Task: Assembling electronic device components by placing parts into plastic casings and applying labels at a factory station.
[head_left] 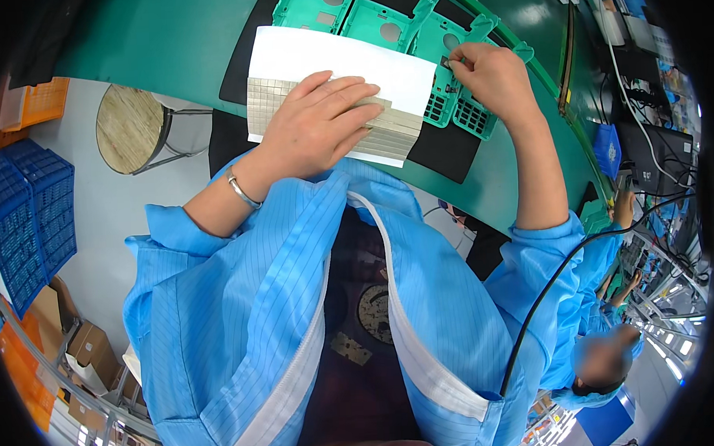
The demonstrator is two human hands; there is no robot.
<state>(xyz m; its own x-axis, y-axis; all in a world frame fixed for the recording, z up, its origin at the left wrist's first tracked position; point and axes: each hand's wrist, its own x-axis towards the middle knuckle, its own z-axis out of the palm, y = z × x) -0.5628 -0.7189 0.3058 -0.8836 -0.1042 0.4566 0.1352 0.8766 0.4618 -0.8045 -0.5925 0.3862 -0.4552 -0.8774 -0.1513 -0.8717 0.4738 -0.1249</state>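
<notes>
My left hand [322,118] lies flat, fingers stretched out, on a white backing sheet [343,62] that carries rows of small grey-beige square pads [393,134]. The sheet partly covers several green plastic housings [374,26] lying side by side. My right hand [489,73] is over the right-hand housing [467,113], thumb and fingertips pinched together at its surface. A small dark bit shows at those fingertips, too small to name. Round openings and grids of small rectangular holes show in the housings.
Under the housings lies a black mat [441,153] on a green table [170,41]. A round wooden stool [129,129] and blue crates [30,219] stand at left. At right, a black cable [533,315] passes my sleeve, and a co-worker in blue [599,293] sits nearby.
</notes>
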